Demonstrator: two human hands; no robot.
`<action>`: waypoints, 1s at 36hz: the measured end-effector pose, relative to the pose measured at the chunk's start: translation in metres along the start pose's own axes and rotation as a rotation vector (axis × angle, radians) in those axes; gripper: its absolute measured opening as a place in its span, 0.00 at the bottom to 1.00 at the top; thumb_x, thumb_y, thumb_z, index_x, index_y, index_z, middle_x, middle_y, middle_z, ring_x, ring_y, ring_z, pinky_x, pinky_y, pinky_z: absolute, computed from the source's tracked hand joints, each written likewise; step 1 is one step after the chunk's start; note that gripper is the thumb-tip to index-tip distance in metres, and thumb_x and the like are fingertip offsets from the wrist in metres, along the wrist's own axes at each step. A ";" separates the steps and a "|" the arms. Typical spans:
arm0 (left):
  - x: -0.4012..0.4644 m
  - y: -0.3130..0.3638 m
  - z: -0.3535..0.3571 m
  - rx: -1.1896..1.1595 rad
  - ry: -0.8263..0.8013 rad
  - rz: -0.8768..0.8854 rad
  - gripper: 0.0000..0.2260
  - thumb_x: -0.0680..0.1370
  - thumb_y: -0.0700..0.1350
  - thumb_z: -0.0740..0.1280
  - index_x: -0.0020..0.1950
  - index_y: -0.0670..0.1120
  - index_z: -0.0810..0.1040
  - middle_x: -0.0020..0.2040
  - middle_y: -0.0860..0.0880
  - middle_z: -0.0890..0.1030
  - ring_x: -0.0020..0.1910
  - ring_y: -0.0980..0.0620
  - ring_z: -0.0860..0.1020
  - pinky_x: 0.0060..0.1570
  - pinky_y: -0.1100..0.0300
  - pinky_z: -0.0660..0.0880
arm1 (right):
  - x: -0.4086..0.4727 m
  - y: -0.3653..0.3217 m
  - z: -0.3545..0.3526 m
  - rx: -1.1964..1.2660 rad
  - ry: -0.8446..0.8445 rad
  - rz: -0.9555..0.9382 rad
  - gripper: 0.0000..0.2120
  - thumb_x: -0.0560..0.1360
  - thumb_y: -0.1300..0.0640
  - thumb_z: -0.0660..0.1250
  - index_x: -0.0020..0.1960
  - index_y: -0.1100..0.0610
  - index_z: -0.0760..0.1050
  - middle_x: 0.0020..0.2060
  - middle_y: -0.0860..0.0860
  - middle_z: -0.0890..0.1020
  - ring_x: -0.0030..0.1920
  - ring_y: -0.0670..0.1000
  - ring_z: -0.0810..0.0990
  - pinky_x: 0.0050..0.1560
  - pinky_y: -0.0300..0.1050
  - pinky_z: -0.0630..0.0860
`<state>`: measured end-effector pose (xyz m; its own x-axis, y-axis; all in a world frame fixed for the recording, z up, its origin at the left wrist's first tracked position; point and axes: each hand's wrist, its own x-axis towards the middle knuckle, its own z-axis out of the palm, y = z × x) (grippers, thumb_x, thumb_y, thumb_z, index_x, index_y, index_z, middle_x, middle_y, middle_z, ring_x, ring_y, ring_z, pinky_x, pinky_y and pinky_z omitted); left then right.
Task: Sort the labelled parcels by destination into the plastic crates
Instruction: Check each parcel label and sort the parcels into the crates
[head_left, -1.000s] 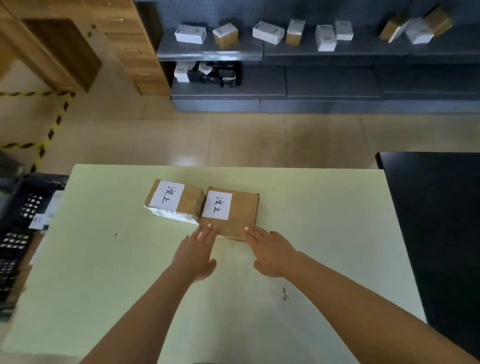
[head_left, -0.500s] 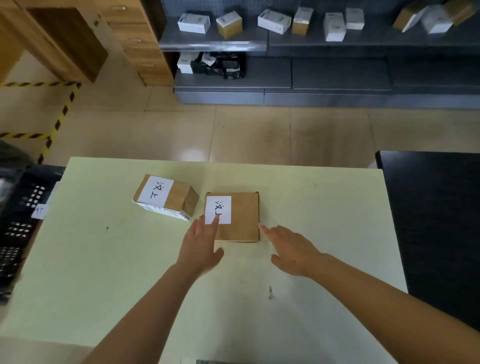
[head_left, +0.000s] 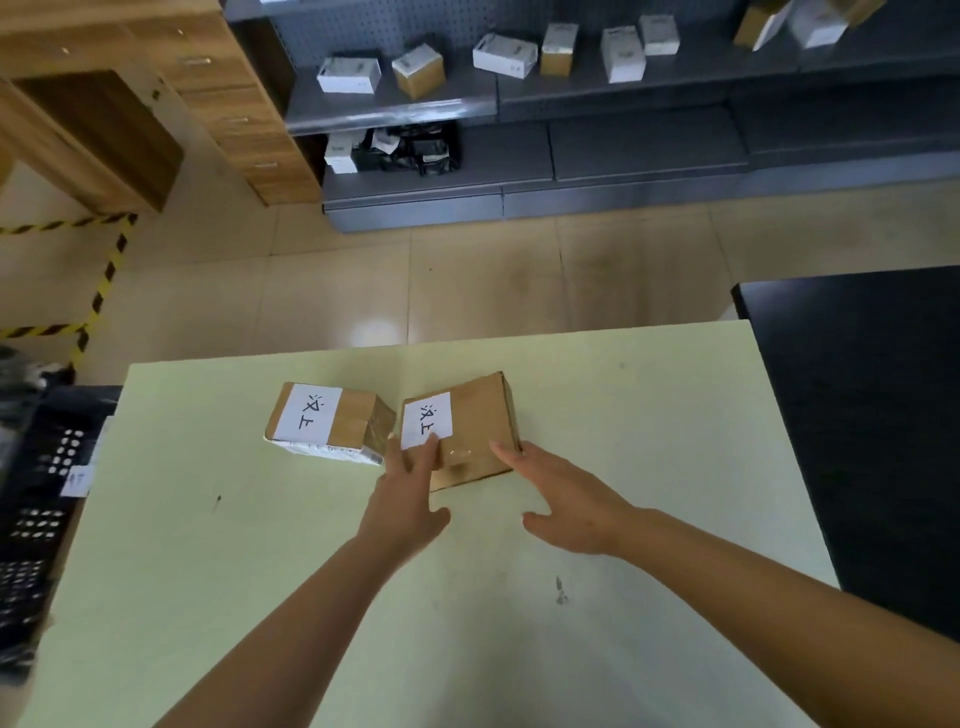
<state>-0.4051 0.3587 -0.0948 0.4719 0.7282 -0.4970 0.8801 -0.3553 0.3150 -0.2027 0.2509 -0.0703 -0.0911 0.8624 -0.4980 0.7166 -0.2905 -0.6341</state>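
Crowding flat parcel (head_left: 475, 431): neighbouring box (head_left: 330, 423).

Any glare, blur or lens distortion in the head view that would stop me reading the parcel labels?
Head view: both labels are sharp enough to read; one glare spot on the floor, none on the parcels; wide-angle bending tilts the shelves; the crate at the left edge is smeared.

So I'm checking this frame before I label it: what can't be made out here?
- Black crate: head view, cut off by the left edge; contents unseen, its white tag too small to read.
- Right parcel: left hand covers its near left corner and the label's lower edge.
- Shelf boxes: too small and blurred to read.
- Black table: cut off by the right edge.
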 end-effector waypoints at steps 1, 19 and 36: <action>0.000 0.003 -0.002 0.011 0.019 0.017 0.44 0.71 0.51 0.73 0.79 0.53 0.48 0.77 0.41 0.50 0.68 0.39 0.68 0.58 0.51 0.73 | -0.003 -0.004 -0.004 0.012 0.035 -0.012 0.40 0.77 0.55 0.63 0.76 0.33 0.40 0.79 0.48 0.47 0.78 0.49 0.51 0.71 0.42 0.58; -0.027 0.093 -0.085 -0.696 0.168 0.130 0.20 0.77 0.54 0.68 0.67 0.58 0.68 0.53 0.55 0.82 0.49 0.61 0.80 0.44 0.68 0.72 | -0.070 -0.020 -0.089 -0.078 0.511 0.043 0.43 0.76 0.43 0.68 0.76 0.36 0.39 0.78 0.44 0.44 0.78 0.51 0.50 0.72 0.50 0.60; -0.080 0.162 -0.178 -0.730 0.338 0.532 0.32 0.73 0.49 0.74 0.71 0.62 0.63 0.60 0.68 0.77 0.59 0.67 0.75 0.52 0.70 0.73 | -0.129 -0.077 -0.172 -0.052 0.720 -0.222 0.45 0.75 0.52 0.71 0.68 0.25 0.39 0.76 0.37 0.43 0.74 0.48 0.60 0.66 0.49 0.71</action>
<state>-0.3098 0.3477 0.1400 0.6591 0.7479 0.0787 0.2521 -0.3183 0.9138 -0.1273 0.2332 0.1445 0.2247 0.9613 0.1592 0.7676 -0.0740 -0.6366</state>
